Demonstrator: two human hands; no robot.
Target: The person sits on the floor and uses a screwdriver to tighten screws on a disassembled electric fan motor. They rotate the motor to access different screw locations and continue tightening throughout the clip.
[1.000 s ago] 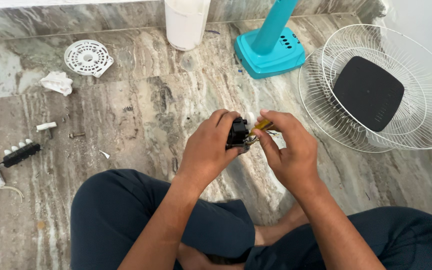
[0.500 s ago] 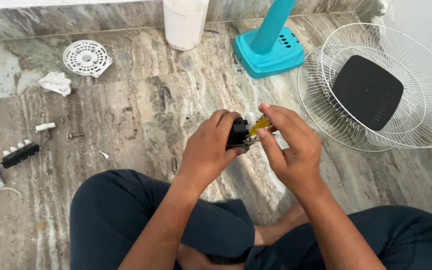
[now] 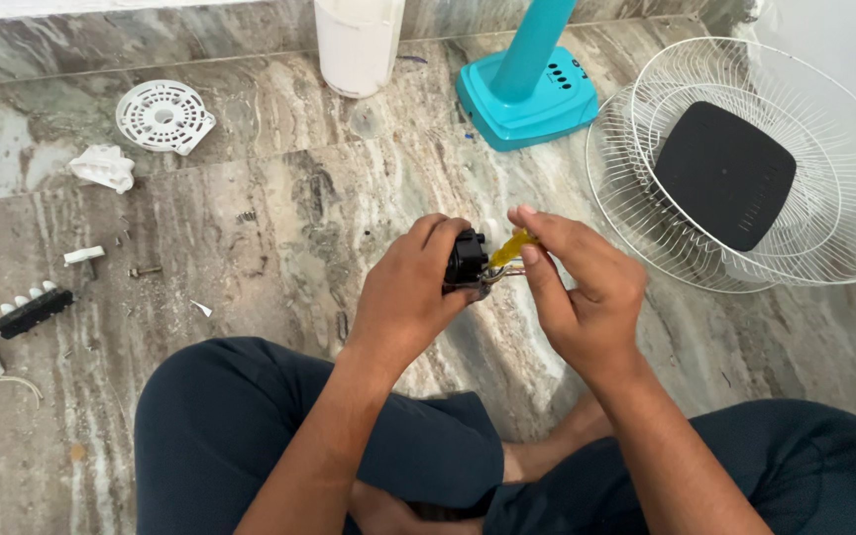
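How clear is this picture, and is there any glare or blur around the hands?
Head view: soft, even daylight, no hard shadows; faint sheen on the marble floor. The left hand and right hand are sharp, as is the small black part they hold. The white fan guard bows slightly at the frame edge.

Small black plastic part (image 3: 466,261) mostly hidden by left hand (image 3: 410,297) fingers; thin yellow tool (image 3: 510,247) tip unseen. Teal fan pole (image 3: 530,45) & white cylinder (image 3: 358,45) cut off at top edge.

White fan grille (image 3: 824,119), teal fan base (image 3: 527,99), white round cover (image 3: 163,116).
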